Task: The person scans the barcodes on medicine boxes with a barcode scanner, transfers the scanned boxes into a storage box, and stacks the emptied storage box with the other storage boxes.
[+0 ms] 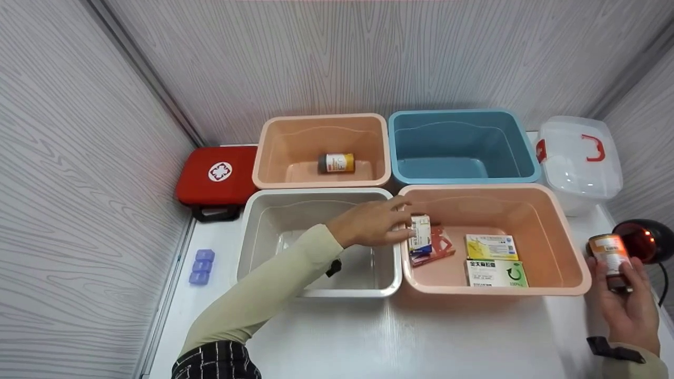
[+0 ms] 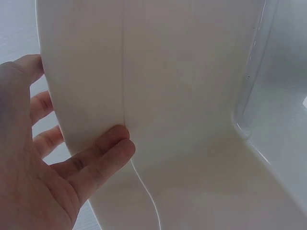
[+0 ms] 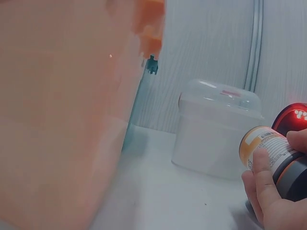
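Observation:
My right hand (image 1: 632,310) holds a bottle (image 1: 611,252) with an orange and white label in front of a black scanner (image 1: 645,239) glowing red. In the right wrist view the fingers wrap this bottle (image 3: 268,148), its dark end toward the palm. My left hand (image 1: 371,223) lies across the rim between the white bin (image 1: 321,292) and the front pink bin (image 1: 495,291). In the left wrist view, digits of the left hand (image 2: 48,177) show on both sides of the white bin's wall (image 2: 177,86). Beside its fingertips stands a small white medicine box (image 1: 420,231).
In the front pink bin lie a red packet (image 1: 442,245), a yellow-white box (image 1: 492,246) and a green-white box (image 1: 495,273). The back bin (image 1: 321,120) holds another bottle (image 1: 337,163). Around them are a blue bin (image 1: 458,179), red first-aid case (image 1: 216,176), clear-lidded case (image 1: 579,158) and purple pillbox (image 1: 201,267).

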Demonstrator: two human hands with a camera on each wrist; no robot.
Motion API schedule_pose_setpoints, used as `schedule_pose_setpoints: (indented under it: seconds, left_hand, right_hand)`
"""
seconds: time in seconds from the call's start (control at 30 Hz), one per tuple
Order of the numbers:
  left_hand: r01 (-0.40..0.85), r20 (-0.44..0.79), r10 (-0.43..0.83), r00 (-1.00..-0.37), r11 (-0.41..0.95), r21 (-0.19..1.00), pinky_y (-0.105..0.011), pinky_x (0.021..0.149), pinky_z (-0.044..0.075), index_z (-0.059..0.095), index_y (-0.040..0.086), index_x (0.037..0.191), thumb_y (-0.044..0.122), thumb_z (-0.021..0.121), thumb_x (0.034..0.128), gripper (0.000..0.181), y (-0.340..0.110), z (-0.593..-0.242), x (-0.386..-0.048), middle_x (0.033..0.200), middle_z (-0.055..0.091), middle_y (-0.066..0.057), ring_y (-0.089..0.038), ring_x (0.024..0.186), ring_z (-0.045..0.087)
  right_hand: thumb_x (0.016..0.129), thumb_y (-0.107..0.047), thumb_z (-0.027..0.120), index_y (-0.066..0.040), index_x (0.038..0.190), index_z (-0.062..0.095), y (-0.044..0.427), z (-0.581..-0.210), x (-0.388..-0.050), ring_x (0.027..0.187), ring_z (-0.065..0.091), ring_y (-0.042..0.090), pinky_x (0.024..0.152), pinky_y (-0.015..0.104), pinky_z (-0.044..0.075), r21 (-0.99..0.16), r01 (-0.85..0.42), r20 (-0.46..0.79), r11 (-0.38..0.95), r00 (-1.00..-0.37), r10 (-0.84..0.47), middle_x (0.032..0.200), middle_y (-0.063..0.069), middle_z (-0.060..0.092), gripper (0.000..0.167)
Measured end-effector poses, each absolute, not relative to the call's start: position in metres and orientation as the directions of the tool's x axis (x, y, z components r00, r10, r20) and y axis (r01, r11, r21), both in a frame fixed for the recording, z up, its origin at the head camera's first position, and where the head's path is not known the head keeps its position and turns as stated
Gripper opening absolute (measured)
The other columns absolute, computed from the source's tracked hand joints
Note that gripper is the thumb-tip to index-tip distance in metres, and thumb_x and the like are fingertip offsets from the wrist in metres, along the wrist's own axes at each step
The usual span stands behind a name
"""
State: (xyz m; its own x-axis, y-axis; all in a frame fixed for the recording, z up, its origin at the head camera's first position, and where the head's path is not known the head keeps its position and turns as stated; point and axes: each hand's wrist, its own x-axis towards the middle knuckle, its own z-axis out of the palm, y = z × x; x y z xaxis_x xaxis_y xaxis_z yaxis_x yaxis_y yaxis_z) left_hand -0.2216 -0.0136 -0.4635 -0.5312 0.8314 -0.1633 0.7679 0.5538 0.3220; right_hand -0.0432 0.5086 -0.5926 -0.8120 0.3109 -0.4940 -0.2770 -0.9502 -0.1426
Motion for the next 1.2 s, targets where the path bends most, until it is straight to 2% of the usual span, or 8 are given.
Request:
schedule_pose_setpoints:
  seconds: [0.27,0.57,0.67,0.73,0.9,1.0,1.2]
  left_hand:
    - [0.777,-0.137,0.838,-0.529,0.543,0.32,-0.046,0.117,0.052,0.068,0.022,0.138,0.053,0.051,0.1123,0.043,-0.014,-0.463,-0.221,0.172,0.039,-0.009,-0.032,0.14,0.061]
    - [0.781,-0.14,0.844,-0.518,0.534,0.323,-0.047,0.116,0.053,0.068,0.022,0.136,0.055,0.05,0.1125,0.044,-0.015,-0.462,-0.222,0.173,0.039,-0.009,-0.033,0.139,0.062]
    - [0.78,-0.144,0.843,-0.518,0.535,0.325,-0.047,0.117,0.052,0.068,0.022,0.137,0.056,0.049,0.1125,0.045,-0.015,-0.462,-0.222,0.173,0.038,-0.009,-0.034,0.14,0.061]
    - [0.781,-0.145,0.843,-0.518,0.535,0.322,-0.047,0.117,0.052,0.067,0.022,0.137,0.056,0.048,0.1127,0.046,-0.015,-0.462,-0.222,0.174,0.037,-0.009,-0.033,0.14,0.061]
    - [0.771,-0.144,0.838,-0.526,0.541,0.335,-0.047,0.118,0.051,0.068,0.022,0.137,0.055,0.05,0.1124,0.045,-0.015,-0.462,-0.222,0.173,0.038,-0.009,-0.033,0.142,0.06]
    - [0.767,-0.148,0.836,-0.528,0.545,0.34,-0.046,0.119,0.05,0.068,0.022,0.138,0.055,0.05,0.1122,0.045,-0.015,-0.462,-0.222,0.173,0.038,-0.009,-0.033,0.143,0.059]
    - [0.78,-0.141,0.843,-0.518,0.534,0.327,-0.046,0.117,0.052,0.068,0.022,0.139,0.055,0.049,0.1128,0.046,-0.015,-0.463,-0.222,0.172,0.039,-0.01,-0.033,0.14,0.061]
  right_hand:
    - [0.105,0.013,0.058,-0.03,0.145,0.064,0.49,-0.583,-0.04,0.123,0.07,0.047,0.111,0.035,0.057,-0.224,-0.289,-0.378,-0.931,-0.855,0.356,0.144,-0.004,0.05,0.059]
    - [0.107,0.012,0.052,-0.029,0.146,0.053,0.478,-0.577,-0.039,0.114,0.072,0.051,0.115,0.033,0.054,-0.294,-0.294,-0.288,-0.909,-0.88,0.378,0.144,-0.001,0.046,0.056]
    - [0.105,0.015,0.055,-0.026,0.148,0.056,0.476,-0.574,-0.041,0.115,0.073,0.045,0.112,0.034,0.056,-0.356,-0.313,-0.311,-0.881,-0.849,0.427,0.143,-0.001,0.049,0.059]
    - [0.102,0.018,0.059,-0.024,0.148,0.058,0.473,-0.572,-0.043,0.12,0.07,0.036,0.11,0.034,0.057,-0.431,-0.321,-0.339,-0.843,-0.808,0.481,0.142,-0.002,0.05,0.062]
    - [0.097,0.02,0.065,-0.023,0.15,0.06,0.468,-0.567,-0.049,0.135,0.052,0.018,0.11,0.031,0.057,-0.598,-0.313,-0.372,-0.738,-0.708,0.601,0.145,-0.007,0.044,0.068]
    - [0.097,0.019,0.067,-0.022,0.15,0.061,0.467,-0.565,-0.05,0.137,0.05,0.016,0.109,0.03,0.057,-0.654,-0.291,-0.373,-0.698,-0.679,0.632,0.149,-0.008,0.04,0.067]
    - [0.096,0.018,0.069,-0.02,0.148,0.061,0.469,-0.546,-0.06,0.133,0.052,0.018,0.092,0.023,0.063,-0.831,-0.187,-0.291,-0.523,-0.655,0.697,0.15,-0.006,0.038,0.064]
